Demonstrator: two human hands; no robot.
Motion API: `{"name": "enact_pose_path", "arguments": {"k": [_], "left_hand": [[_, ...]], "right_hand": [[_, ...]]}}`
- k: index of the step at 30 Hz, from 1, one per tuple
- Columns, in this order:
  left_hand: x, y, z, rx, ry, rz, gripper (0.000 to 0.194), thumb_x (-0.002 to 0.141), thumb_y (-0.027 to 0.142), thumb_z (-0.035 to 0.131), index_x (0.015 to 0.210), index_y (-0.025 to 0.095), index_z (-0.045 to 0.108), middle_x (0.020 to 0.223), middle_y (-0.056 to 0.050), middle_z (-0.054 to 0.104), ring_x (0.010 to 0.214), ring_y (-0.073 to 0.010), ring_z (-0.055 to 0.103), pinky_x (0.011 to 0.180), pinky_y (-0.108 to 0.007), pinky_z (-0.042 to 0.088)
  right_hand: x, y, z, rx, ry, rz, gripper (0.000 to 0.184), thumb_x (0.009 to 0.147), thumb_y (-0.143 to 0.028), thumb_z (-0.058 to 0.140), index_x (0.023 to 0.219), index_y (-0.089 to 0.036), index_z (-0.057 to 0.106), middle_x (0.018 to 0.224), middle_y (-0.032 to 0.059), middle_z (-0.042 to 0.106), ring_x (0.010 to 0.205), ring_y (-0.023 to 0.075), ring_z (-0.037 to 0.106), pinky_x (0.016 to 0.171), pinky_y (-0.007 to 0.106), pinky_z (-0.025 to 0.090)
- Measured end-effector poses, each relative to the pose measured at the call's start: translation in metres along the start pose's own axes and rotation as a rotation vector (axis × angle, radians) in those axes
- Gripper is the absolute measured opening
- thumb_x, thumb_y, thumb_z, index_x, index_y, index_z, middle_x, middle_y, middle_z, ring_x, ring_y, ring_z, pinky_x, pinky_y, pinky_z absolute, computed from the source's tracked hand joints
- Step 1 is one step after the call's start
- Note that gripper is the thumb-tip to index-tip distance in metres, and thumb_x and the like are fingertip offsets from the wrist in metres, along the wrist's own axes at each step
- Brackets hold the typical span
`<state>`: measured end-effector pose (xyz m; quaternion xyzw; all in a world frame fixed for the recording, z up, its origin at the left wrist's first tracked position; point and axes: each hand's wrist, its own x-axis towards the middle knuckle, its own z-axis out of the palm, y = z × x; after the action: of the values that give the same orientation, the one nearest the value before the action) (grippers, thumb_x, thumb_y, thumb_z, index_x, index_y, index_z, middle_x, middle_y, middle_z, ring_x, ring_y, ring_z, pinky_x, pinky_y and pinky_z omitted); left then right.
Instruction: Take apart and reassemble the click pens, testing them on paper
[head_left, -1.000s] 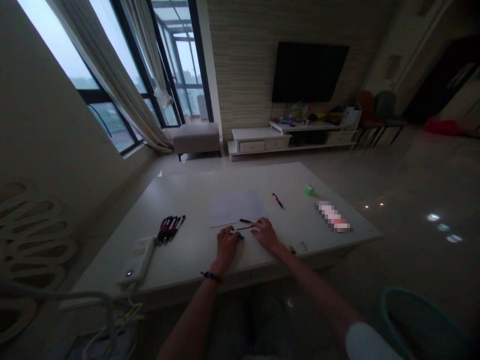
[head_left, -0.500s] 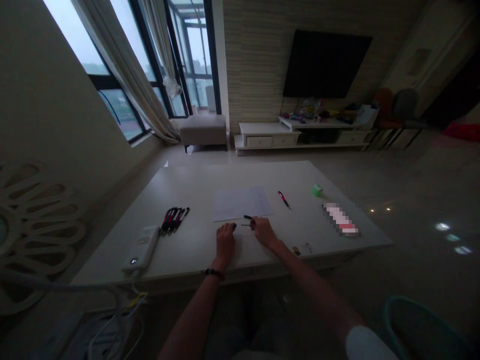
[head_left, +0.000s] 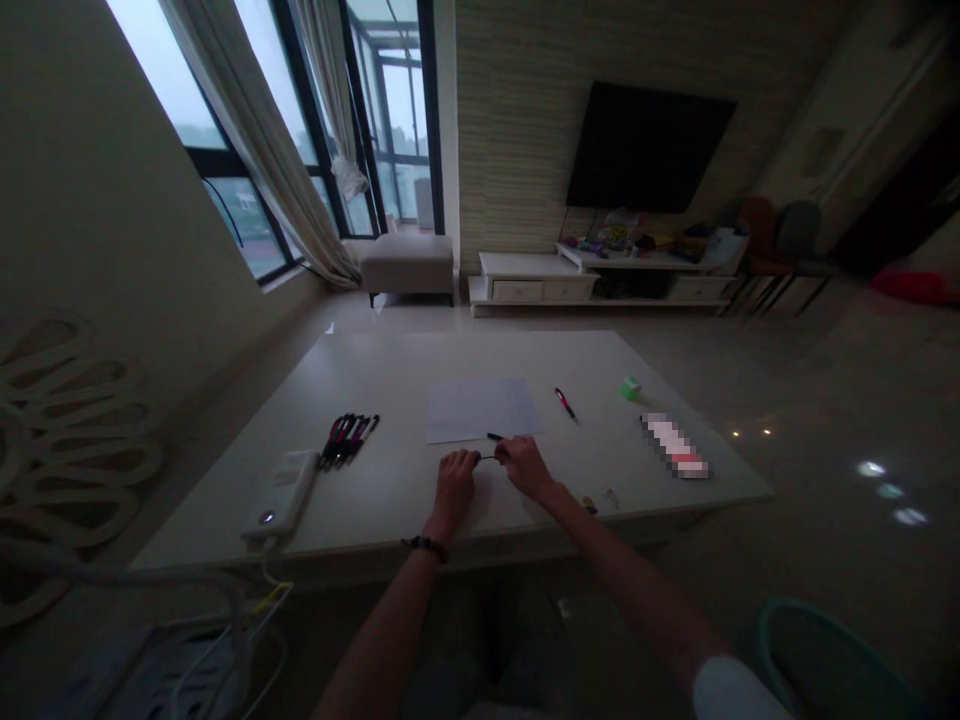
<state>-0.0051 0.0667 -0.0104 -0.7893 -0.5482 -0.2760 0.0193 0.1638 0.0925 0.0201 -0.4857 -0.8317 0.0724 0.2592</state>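
Observation:
Low over the near part of the white table (head_left: 375, 370), my two hands are close together. My left hand (head_left: 454, 484) is closed on a short dark pen barrel (head_left: 477, 458), mostly hidden by the fingers. In my right hand (head_left: 525, 466), a thin dark pen refill (head_left: 487, 458) is pinched. Its tip reaches the end of the barrel; whether it is inside I cannot tell. A black pen part (head_left: 495, 436) sticks out beyond the right fingers. Just past the hands lies a sheet of paper (head_left: 476, 408).
Several pens (head_left: 349, 440) lie in a bunch at left, by a white power strip (head_left: 285, 495). One red and black pen (head_left: 565, 404), a green cube (head_left: 630, 388) and a blurred-out pink item (head_left: 675, 446) are at right. Small items (head_left: 590, 505) lie near the front edge.
The gap between the refill and the barrel has closed as my hands came slightly nearer each other. The whole view has shifted a little.

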Motion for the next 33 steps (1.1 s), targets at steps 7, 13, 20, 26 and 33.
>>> {"name": "enact_pose_path", "arguments": {"k": [7,13,20,26,33], "left_hand": [[-0.003,0.000,0.003,-0.010,-0.033,0.053,0.027,0.082,0.005,0.036,0.101,0.019,0.049,0.093,-0.005,0.054,0.088,-0.0181,0.047,0.080,-0.033,0.037],[-0.002,0.005,0.002,0.036,-0.070,0.117,0.014,0.088,0.019,0.037,0.094,0.019,0.050,0.088,-0.004,0.053,0.082,-0.0178,0.048,0.076,-0.033,0.037],[0.001,0.001,0.003,-0.070,0.108,-0.098,0.018,0.089,0.016,0.033,0.093,0.018,0.051,0.084,-0.006,0.055,0.082,-0.0181,0.049,0.076,-0.033,0.039],[0.002,-0.003,0.005,-0.231,0.347,-0.203,0.019,0.091,0.023,0.034,0.100,0.016,0.048,0.091,-0.008,0.056,0.086,-0.0184,0.050,0.079,-0.033,0.041],[0.000,0.000,0.000,-0.021,0.165,-0.138,0.020,0.090,0.018,0.033,0.097,0.020,0.051,0.084,-0.005,0.054,0.080,-0.0184,0.048,0.075,-0.032,0.039]], "right_hand": [[0.011,-0.010,-0.002,0.166,-0.048,-0.042,0.006,0.078,-0.021,0.061,0.083,-0.018,0.063,0.074,0.0033,0.068,0.076,0.0155,0.062,0.079,0.028,0.038],[0.015,-0.009,-0.009,0.400,-0.200,0.053,0.016,0.076,-0.017,0.058,0.091,-0.020,0.063,0.071,0.0012,0.068,0.067,0.0149,0.064,0.068,0.025,0.045],[-0.005,0.024,0.002,0.376,0.210,0.315,0.020,0.078,-0.032,0.054,0.082,-0.016,0.064,0.079,0.0062,0.066,0.071,0.0163,0.060,0.068,0.028,0.045],[-0.018,0.042,0.032,0.216,0.240,0.415,0.017,0.073,-0.030,0.058,0.081,-0.016,0.065,0.079,0.0059,0.063,0.069,0.0164,0.058,0.068,0.028,0.045],[0.012,0.023,0.047,0.094,0.244,0.430,0.010,0.076,-0.022,0.055,0.077,-0.017,0.064,0.082,0.0089,0.062,0.076,0.0186,0.058,0.071,0.028,0.044]]}}
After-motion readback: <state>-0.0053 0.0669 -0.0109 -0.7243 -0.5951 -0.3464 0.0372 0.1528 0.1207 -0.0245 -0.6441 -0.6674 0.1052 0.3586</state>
